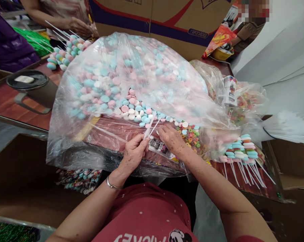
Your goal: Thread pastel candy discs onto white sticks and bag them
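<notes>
My left hand (135, 152) is closed on a few white sticks (154, 127), which point up and to the right. Just right of them, my right hand (172, 138) is bent over the table with its fingertips near loose candies; what it holds, if anything, is hidden. A big clear plastic bag (142, 72) full of pink, blue and white candies lies open toward me. Small ring candies (191, 136) are heaped beside my right hand. Between and below my hands lies a small printed packet (158, 145).
Candy skewers (242, 149) lie at the right and others (66, 53) at the upper left. A dark mug (33, 89) stands left, a large carton (152, 20) behind. White sticks (288, 126) fill a container at far right. Another person's hand (78, 26) is at the upper left.
</notes>
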The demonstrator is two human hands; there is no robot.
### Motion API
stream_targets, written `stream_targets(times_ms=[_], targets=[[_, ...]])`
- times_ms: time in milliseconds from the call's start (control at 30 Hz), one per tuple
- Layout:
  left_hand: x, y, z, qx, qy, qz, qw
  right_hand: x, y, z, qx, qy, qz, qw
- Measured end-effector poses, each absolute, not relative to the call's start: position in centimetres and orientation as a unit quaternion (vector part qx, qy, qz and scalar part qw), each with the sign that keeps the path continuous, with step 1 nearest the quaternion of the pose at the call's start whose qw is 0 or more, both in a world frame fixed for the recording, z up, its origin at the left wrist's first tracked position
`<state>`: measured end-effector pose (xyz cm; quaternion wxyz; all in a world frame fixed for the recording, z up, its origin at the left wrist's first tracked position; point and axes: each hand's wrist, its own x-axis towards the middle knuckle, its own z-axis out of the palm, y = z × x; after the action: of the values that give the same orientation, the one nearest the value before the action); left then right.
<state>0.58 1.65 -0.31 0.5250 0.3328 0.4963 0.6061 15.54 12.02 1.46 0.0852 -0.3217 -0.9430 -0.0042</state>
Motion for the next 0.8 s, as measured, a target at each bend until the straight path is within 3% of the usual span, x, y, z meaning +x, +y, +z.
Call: stream_targets(times_ms=[233,400,467,800], targets=[[0.6,1.5,0.4,0.413,0.529,0.546,0.502,16.5,12.6,1.4,-0.434,-0.844,0.205,0.239],[0.7,1.6,0.5,0.447,0.538,0.515,0.496,19.1,13.1,2.4,-0.477,-0.557,0.542,0.41],[0.7,1.6,0.5,0.455,0.541,0.505,0.495,19.7,13.0,2.9,-0.458,-0.472,0.618,0.432],[0.8,1.7,0.6,0.474,0.561,0.478,0.481,19.8,12.7,3.5,-0.429,-0.428,0.664,0.437]])
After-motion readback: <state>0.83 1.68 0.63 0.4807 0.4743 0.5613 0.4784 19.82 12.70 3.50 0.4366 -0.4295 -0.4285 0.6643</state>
